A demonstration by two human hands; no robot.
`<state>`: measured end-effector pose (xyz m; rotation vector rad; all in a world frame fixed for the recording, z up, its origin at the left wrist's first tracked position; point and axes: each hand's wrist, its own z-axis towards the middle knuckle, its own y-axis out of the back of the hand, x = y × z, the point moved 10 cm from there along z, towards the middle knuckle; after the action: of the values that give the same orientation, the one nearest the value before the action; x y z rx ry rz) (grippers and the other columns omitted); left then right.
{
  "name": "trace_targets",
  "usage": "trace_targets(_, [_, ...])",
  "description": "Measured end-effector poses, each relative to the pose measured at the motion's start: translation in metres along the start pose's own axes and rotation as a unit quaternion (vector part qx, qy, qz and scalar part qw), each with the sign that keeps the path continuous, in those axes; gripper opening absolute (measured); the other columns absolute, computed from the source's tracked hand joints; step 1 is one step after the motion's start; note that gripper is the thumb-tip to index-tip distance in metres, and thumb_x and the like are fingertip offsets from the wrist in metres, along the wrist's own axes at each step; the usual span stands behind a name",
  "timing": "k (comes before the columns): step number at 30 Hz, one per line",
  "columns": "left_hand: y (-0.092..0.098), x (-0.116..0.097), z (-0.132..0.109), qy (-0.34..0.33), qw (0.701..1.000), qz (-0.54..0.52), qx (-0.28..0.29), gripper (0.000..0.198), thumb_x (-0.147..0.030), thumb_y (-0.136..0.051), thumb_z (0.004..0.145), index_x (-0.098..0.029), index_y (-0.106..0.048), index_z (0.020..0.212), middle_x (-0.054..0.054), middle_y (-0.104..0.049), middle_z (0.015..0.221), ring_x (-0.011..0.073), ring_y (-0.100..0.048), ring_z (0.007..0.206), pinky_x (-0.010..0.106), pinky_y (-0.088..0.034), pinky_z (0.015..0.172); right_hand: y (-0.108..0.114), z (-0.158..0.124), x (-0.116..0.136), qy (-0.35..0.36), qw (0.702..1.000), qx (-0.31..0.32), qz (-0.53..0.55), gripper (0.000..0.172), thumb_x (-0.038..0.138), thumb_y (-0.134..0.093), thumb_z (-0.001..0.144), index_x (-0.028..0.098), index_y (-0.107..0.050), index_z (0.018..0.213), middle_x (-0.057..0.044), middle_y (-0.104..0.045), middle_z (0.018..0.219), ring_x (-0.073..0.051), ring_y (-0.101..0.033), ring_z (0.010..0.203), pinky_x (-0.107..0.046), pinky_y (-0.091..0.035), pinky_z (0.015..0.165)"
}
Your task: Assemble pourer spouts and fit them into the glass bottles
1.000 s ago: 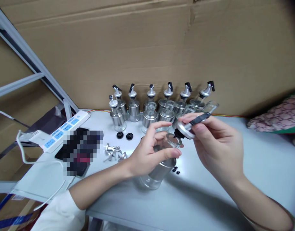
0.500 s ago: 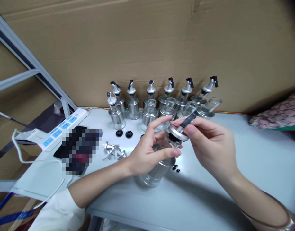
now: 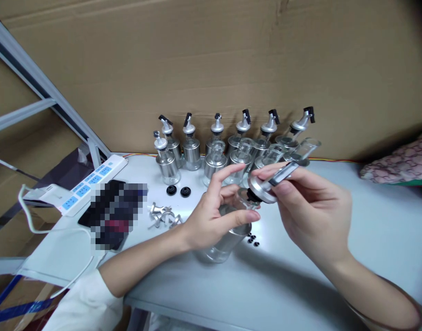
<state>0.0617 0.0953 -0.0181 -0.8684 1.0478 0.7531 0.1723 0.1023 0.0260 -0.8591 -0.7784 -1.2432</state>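
My left hand (image 3: 211, 219) wraps round a glass bottle with a metal sleeve (image 3: 222, 250), held tilted to the right over the table. Between the fingers of my right hand (image 3: 312, 209) is a silver pour spout (image 3: 261, 189) with a lever on top. The spout's black stopper (image 3: 252, 196) is at the bottle's mouth; how far in it sits I cannot tell. Several small black plugs (image 3: 254, 240) lie on the table just beyond the bottle. Loose silver spout parts (image 3: 162, 215) are heaped left of my left hand.
Bottles with spouts (image 3: 191, 151) stand in a back row against the cardboard wall (image 3: 211, 55), with several spoutless bottles (image 3: 215, 165) before them. Two black stoppers (image 3: 185, 191) lie in front. At the left are a power strip (image 3: 90, 186), a cable and a partly blurred dark object (image 3: 111, 216).
My right hand has shifted slightly to the right with the spout, which leans further over. The bottle tilts more to the right in my left hand.
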Motion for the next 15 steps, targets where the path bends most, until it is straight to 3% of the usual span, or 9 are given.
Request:
trace_targets(5, [0.003, 0.002, 0.001, 0.004, 1.0, 0.004, -0.005, 0.063, -0.03, -0.073, 0.08, -0.032, -0.035, 0.13, -0.001, -0.064, 0.089, 0.0151, -0.065, 0.074, 0.033, -0.051, 0.076, 0.006, 0.003, 0.003, 0.006, 1.0, -0.011, -0.009, 0.007, 0.036, -0.072, 0.082, 0.03, -0.076, 0.085, -0.001, -0.072, 0.09, -0.016, -0.066, 0.075, -0.027, -0.057, 0.057])
trace_targets(9, [0.003, 0.003, 0.0, -0.006, 1.0, 0.024, -0.003, 0.064, -0.028, -0.074, 0.079, -0.032, -0.037, 0.131, 0.0, -0.064, 0.091, 0.0168, -0.065, 0.078, 0.034, -0.052, 0.077, -0.002, 0.008, -0.004, -0.018, 0.999, 0.017, -0.038, 0.015, 0.041, -0.072, 0.081, 0.027, -0.074, 0.079, 0.0, -0.068, 0.075, -0.013, -0.062, 0.06, -0.025, -0.053, 0.049])
trace_targets(15, [0.001, -0.006, 0.0, -0.045, 0.998, 0.041, 0.009, 0.051, -0.025, -0.071, 0.082, -0.032, -0.042, 0.124, -0.001, -0.065, 0.093, 0.0141, -0.065, 0.075, 0.03, -0.053, 0.072, -0.01, 0.007, 0.0, -0.005, 0.996, 0.041, -0.075, 0.016, 0.041, -0.07, 0.083, 0.025, -0.073, 0.078, -0.001, -0.067, 0.077, -0.011, -0.059, 0.057, -0.022, -0.051, 0.046])
